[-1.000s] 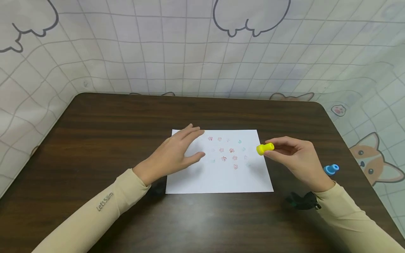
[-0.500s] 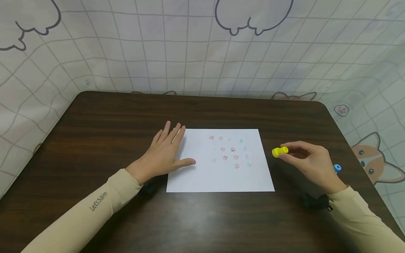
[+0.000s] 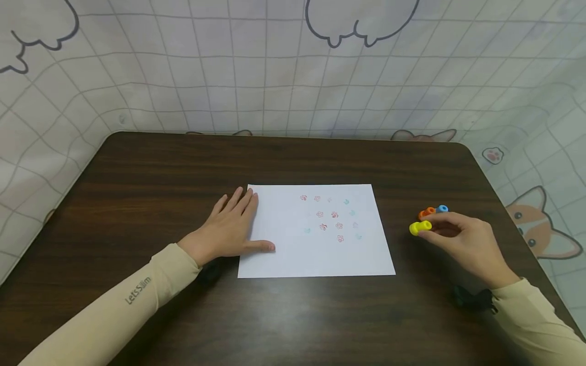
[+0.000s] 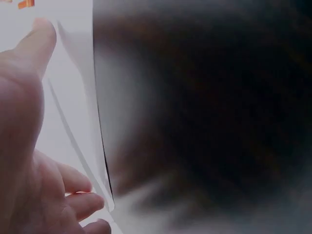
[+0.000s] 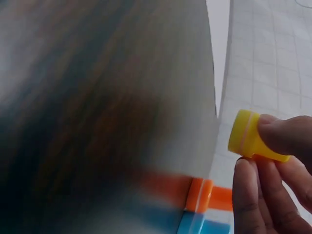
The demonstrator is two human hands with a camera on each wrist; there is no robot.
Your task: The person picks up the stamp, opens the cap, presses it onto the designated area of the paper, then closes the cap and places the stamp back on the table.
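One piece of writing can be read — "LetsSlim", in small grey letters on the left sleeve. The stamped marks on the sheet of paper are too small to read.

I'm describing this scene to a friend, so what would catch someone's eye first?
The white paper sheet dotted with small red and teal stamp marks lies mid-table on the dark wooden table, the left hand flat on its left edge. To its right, the right hand pinches a small yellow plastic stamp beside an orange stamp and a blue stamp.
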